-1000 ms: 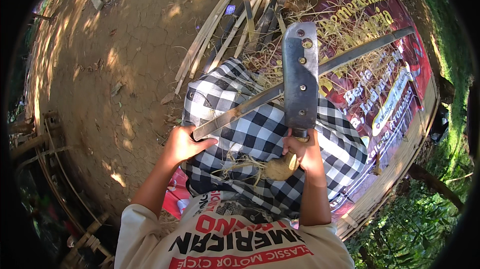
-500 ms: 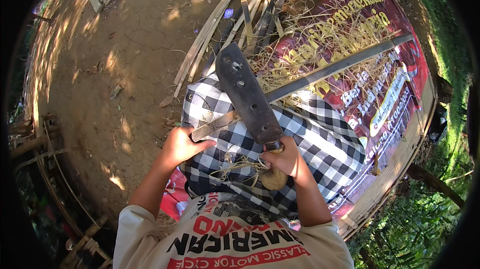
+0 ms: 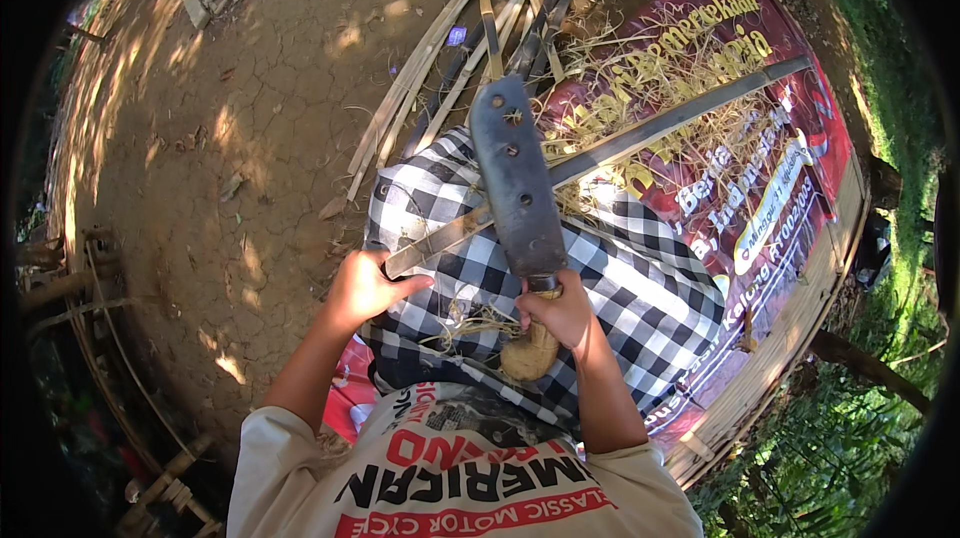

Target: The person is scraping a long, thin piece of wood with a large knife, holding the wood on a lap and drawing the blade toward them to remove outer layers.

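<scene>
Now, coming in from the left, past cracked brown earth (image 3: 180, 188), straight to a left hand (image 3: 362, 288) clamped round the near end of a long, flat, dark-faced wooden or bamboo strip (image 3: 690, 116), slanting across a black-and-white checked cloth (image 3: 640, 278) over the lap and away to the upper right. Just ahead, on the ground, a loose fan of pale and dark slats (image 3: 420, 76), apparently of similar stock. Next along, crossing over the strip, a broad dark metal blade with punched holes (image 3: 520, 176); hard to tell from straight above whether actually touching it. Right below, a right hand (image 3: 560, 310) wrapped tight around its curved, pale wooden handle (image 3: 530, 356). Farther right, plenty of curly straw-coloured shavings (image 3: 690, 73): much scraping done already, judging by that litter, with this strip probably only partway through.

On to the print: bold red and black lettering across a cream short-sleeved shirt (image 3: 295, 478), upside down from here; then, rightward, big yellow words and smaller white lines on a dark red banner (image 3: 790, 28), partly buried under the shavings, plus a rounded pale label (image 3: 772, 213).
</scene>
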A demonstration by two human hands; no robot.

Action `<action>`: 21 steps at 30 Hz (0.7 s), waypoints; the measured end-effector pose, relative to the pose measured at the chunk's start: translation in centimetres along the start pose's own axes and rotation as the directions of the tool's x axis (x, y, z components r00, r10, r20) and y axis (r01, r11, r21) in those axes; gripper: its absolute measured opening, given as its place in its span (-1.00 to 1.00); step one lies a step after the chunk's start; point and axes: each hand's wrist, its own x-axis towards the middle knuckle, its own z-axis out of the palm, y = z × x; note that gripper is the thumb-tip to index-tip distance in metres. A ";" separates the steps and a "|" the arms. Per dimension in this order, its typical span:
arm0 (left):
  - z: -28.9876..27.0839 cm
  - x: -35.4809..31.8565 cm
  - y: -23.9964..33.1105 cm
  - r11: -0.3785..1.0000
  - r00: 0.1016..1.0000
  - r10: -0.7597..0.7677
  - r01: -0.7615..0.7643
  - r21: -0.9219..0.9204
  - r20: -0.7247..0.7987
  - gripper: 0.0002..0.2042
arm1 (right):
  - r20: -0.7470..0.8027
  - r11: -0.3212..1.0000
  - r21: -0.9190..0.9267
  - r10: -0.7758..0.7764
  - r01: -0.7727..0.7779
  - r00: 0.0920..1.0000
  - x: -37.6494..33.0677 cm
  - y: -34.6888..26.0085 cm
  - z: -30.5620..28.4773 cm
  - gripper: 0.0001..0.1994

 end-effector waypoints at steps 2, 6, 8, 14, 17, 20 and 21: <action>0.0 -0.1 0.1 1.000 0.999 -0.028 0.028 -0.003 0.019 -0.60 | 0.107 0.998 0.068 0.002 -0.010 0.994 -0.4 0.5 0.9 -0.89; 1.1 -0.2 -2.3 0.999 0.999 -0.030 0.028 -0.044 -0.024 -0.56 | 0.060 0.998 0.066 0.003 -0.007 0.998 -1.1 0.0 0.7 -0.89; 1.4 -0.2 -2.7 1.000 0.998 0.018 -0.017 0.019 -0.059 -0.55 | -0.044 0.990 0.132 -0.036 0.042 0.998 -1.5 0.4 -0.2 -0.87; 1.7 -1.0 -3.0 0.962 0.955 0.225 -0.186 0.198 -0.195 -0.60 | -0.349 0.943 0.195 -0.192 0.271 0.917 -3.3 0.9 -3.1 -0.85; 1.5 -1.4 -2.2 0.940 0.947 0.245 -0.178 0.291 -0.210 -0.61 | -0.427 0.877 0.262 -0.270 0.404 0.863 -4.2 1.2 -4.3 -0.88; 1.1 -1.9 -1.6 0.940 0.955 0.229 -0.167 0.297 -0.187 -0.63 | -0.530 0.873 0.209 -0.277 0.440 0.802 -5.1 0.6 -4.5 -0.92; 1.2 -1.9 -2.0 0.946 0.958 0.221 -0.166 0.277 -0.183 -0.64 | -0.557 0.867 0.201 -0.281 0.456 0.782 -5.3 0.6 -4.7 -0.92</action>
